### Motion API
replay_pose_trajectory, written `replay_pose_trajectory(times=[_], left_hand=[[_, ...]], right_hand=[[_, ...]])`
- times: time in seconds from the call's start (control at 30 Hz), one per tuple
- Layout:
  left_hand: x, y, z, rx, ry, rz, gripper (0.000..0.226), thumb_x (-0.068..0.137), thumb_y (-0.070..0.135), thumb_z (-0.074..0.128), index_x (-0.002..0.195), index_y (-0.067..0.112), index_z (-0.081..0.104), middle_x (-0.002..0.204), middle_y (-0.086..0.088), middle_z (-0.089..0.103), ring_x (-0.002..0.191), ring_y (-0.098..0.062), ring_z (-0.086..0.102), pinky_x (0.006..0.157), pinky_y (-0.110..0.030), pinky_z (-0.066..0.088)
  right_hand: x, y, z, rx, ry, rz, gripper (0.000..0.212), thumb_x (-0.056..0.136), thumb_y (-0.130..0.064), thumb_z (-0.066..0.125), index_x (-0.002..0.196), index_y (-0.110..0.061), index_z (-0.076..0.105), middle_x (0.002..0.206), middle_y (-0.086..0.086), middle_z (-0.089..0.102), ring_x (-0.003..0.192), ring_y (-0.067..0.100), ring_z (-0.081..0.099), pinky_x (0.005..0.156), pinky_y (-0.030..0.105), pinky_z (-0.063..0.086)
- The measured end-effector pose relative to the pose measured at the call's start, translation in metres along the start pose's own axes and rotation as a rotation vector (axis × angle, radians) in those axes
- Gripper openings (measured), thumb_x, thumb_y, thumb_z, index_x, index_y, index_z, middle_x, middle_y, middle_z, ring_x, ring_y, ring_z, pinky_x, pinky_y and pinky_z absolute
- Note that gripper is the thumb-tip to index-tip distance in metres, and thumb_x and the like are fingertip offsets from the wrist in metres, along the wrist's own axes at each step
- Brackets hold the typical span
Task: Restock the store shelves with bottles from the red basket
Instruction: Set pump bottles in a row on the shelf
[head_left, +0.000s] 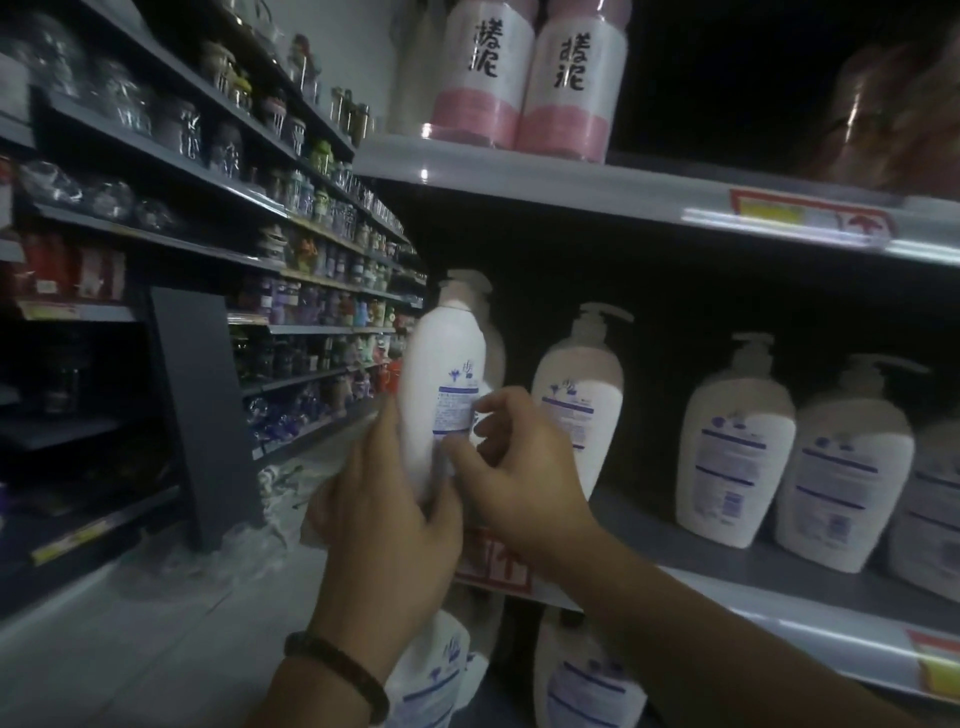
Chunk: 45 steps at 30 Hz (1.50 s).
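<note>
I hold a white pump bottle (444, 374) upright in front of the left end of the middle shelf (675, 545). My left hand (379, 525) grips its lower body, and a white cloth or paper shows under the palm. My right hand (519, 467) pinches the bottle at its blue-printed label. Another pump bottle (576, 395) stands just right of it on the shelf, and two more (737, 447) stand further right. The red basket is out of view.
The upper shelf (597, 192) carries two pink-and-white bottles (530, 78). More white bottles (582, 680) stand on the shelf below my hands. A long aisle of dark shelving (218, 249) full of small goods runs off on the left, with pale floor (156, 649) between.
</note>
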<state>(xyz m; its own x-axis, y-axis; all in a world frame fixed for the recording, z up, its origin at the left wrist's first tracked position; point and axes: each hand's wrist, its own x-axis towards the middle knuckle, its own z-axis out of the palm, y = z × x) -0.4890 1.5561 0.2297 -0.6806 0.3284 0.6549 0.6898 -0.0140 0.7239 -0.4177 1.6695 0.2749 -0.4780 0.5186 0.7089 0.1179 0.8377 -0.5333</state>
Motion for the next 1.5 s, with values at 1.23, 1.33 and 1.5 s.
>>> replay_pose_trajectory(times=[1.23, 1.33, 1.5], left_hand=[[0.000, -0.001, 0.011, 0.117, -0.034, 0.006, 0.085, 0.094, 0.034, 0.063, 0.159, 0.040, 0.008, 0.157, 0.015, 0.028, 0.150, -0.008, 0.023, 0.124, -0.043, 0.004], [0.001, -0.001, 0.010, 0.039, -0.032, 0.000, 0.086, 0.094, 0.030, 0.066, 0.160, 0.042, 0.011, 0.160, 0.015, 0.033, 0.150, -0.003, 0.021, 0.121, -0.037, 0.002], [0.008, -0.007, 0.004, 0.012, -0.024, -0.006, 0.084, 0.093, 0.026, 0.068, 0.156, 0.044, 0.016, 0.141, 0.022, 0.045, 0.142, -0.004, 0.036, 0.125, -0.048, 0.016]], right_hand=[[0.010, -0.017, -0.008, 0.000, -0.228, 0.209, 0.054, 0.082, -0.052, 0.086, 0.120, -0.028, 0.057, 0.105, -0.009, 0.068, 0.093, 0.008, 0.070, 0.077, 0.025, 0.062], [0.011, -0.019, -0.011, 0.100, -0.262, 0.223, 0.038, 0.088, -0.041, 0.085, 0.115, -0.030, 0.060, 0.103, -0.007, 0.072, 0.090, 0.008, 0.073, 0.070, 0.020, 0.061], [0.014, -0.016, -0.012, 0.190, -0.322, 0.241, 0.023, 0.093, -0.031, 0.081, 0.113, -0.025, 0.070, 0.108, -0.001, 0.079, 0.097, 0.014, 0.078, 0.082, 0.029, 0.066]])
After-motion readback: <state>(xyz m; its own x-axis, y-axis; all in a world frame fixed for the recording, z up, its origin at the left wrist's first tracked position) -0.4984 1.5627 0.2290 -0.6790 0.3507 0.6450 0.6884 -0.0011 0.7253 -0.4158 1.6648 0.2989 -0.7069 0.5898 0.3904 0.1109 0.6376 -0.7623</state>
